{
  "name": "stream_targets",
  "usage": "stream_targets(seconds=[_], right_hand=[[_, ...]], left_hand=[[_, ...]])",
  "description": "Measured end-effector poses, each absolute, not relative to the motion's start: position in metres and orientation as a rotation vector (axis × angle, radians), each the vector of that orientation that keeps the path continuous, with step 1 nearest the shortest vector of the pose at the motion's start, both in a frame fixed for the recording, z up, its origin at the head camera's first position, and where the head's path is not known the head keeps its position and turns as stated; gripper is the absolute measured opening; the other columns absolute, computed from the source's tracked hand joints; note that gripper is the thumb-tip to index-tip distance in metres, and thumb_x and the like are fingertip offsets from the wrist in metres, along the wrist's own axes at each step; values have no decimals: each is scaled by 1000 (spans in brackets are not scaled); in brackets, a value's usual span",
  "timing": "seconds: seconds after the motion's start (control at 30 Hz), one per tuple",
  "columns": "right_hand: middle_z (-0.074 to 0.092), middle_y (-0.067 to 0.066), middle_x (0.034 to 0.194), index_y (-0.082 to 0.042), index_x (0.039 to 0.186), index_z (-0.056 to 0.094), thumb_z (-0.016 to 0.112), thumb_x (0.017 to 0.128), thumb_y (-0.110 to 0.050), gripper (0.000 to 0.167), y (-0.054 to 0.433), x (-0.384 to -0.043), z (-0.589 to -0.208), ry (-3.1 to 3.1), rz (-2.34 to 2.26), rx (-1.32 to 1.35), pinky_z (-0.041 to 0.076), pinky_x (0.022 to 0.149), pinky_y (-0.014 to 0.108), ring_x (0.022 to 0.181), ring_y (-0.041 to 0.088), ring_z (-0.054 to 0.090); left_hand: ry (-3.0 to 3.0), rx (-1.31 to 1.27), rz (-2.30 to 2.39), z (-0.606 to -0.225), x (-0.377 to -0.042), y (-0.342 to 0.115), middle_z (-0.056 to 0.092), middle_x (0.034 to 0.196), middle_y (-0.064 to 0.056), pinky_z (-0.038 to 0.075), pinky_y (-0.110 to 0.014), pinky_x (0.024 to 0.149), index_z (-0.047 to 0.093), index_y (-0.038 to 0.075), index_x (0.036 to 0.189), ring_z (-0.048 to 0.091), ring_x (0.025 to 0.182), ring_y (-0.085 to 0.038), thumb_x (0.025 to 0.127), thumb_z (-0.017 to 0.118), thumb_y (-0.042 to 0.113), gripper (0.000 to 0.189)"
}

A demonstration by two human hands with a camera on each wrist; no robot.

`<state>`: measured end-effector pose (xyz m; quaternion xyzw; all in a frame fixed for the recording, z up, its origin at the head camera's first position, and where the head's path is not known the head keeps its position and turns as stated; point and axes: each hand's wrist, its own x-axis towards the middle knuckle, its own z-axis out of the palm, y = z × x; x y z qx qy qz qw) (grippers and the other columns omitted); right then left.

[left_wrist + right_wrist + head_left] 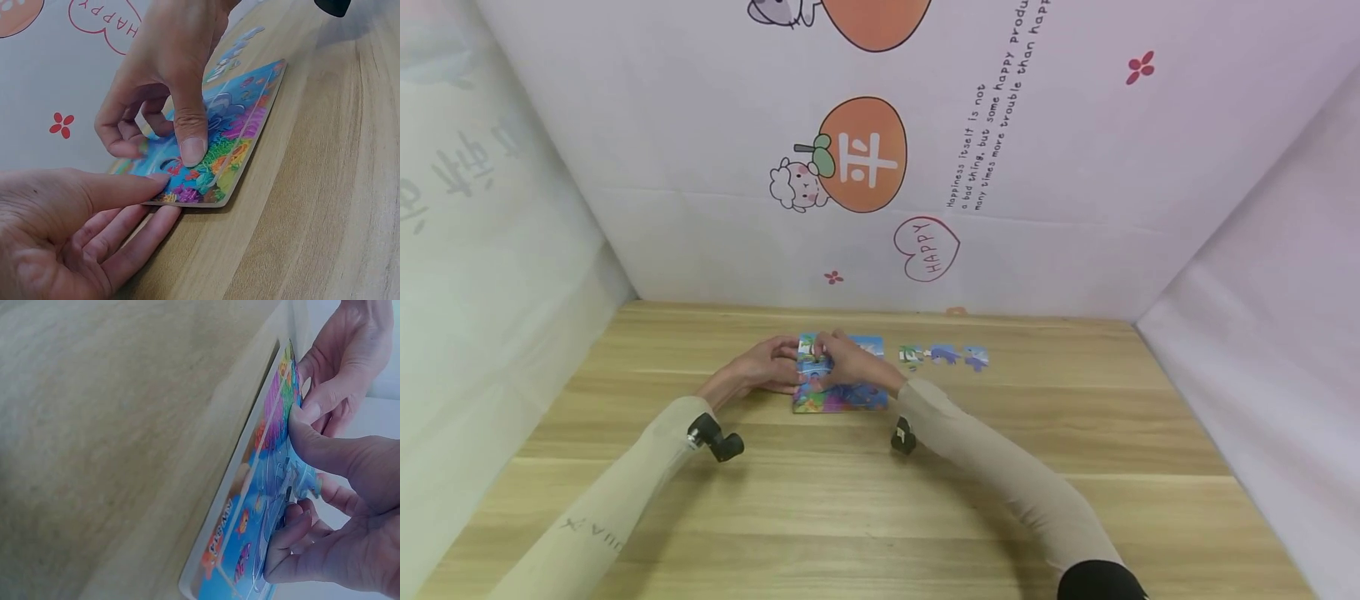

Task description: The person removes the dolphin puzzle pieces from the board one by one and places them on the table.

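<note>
The puzzle board [852,403] lies flat on the wooden table [805,500] in the head view, with the left hand [767,367] at its left edge and the right hand [852,363] reaching across it. Three loose pieces [943,356] rest in a row just beyond its right side. The right hand covers much of the picture, so the middle cannot be read.

In the left wrist view, the left hand pinches the board's edge, thumb above and fingers beneath; the right thumb presses its face, the other fingers curled. The board looks thin, stiff and light, its surface glossy and perhaps a little slippery, so the rim seems the surest hold.

In the right wrist view, the right fingers curl about a tilted blue piece [305,480]; which fingertips bear on it cannot be told. It looks small and light, best taken by its edges; its knobs might bend. The board's near end is cut off.
</note>
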<state>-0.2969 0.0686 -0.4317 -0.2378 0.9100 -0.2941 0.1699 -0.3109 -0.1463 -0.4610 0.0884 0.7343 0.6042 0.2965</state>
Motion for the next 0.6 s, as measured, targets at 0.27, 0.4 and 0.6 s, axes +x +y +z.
stream_targets(seconds=[0.27,0.4,0.6], right_hand=[[43,4,96,-2,118,48,79,93,-7,40,72,-303,-432,2517,-905,-768,40,68,22,83,16,42],[48,3,91,-2,118,52,72,98,-2,28,76,-305,-434,2485,-1005,-738,41,63,18,77,13,44],[57,6,100,2,115,59,72,96,0,23,81,-304,-436,2425,-1227,-599,50,72,20,88,14,52]], left_hand=[[1965,232,1593,-457,-309,-145,34,149,-26,67,-30,89,17,-4,163,66,98,-17,94,70,-9,87],[1953,248,1598,-456,-308,-146,32,150,-27,66,-33,92,16,-5,162,66,102,-18,93,69,-11,87],[1939,239,1607,-458,-307,-145,30,154,-28,65,-34,95,16,-3,163,65,109,-23,92,69,-12,89]])
